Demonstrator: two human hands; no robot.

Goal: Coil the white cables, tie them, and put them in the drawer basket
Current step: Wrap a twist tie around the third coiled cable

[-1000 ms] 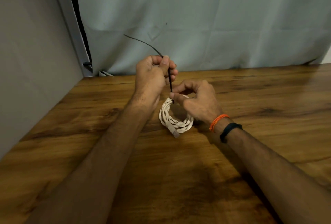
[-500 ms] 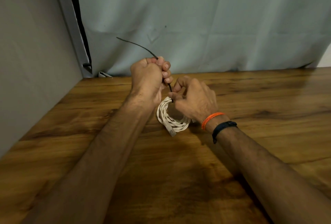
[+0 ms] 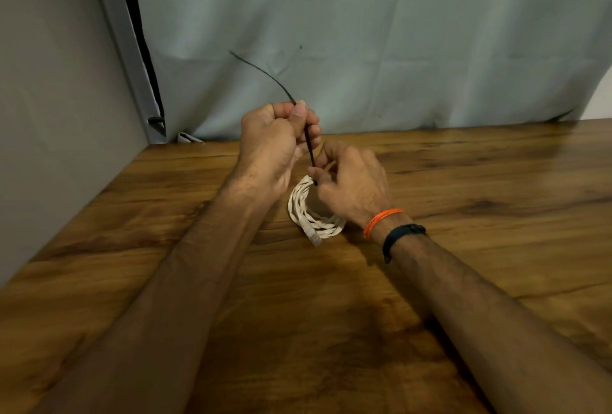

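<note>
**Desk:** What fills the frame, biggest first?

**Photographer:** A wooden table [image 3: 463, 248] runs across the lower frame, with a pale grey curtain [image 3: 364, 32] hanging behind it. Two bare forearms reach in from the bottom edge and meet near the table's far side.

**Desk:** And the hands?

**Photographer:** The left hand [image 3: 271, 145] is curled into a fist around a black cable tie [image 3: 309, 145], thumb pressed along it. The right hand [image 3: 351, 181], with an orange band [image 3: 382, 219] and a black band [image 3: 402, 234] at the wrist, pinches the tie's lower end against the coil.

**Desk:** Where is the cable?

**Photographer:** The coiled white cable [image 3: 308, 214] lies mid-table, just below both hands, its far side hidden beneath the right palm. Its plug [image 3: 313, 236] sticks out toward the viewer.

**Desk:** Which way does the tie run?

**Photographer:** Its long axis is close to upright, leaning slightly left from the coil up through the fist; above that, the free tail curves up and to the left, its tip against the curtain.
</note>
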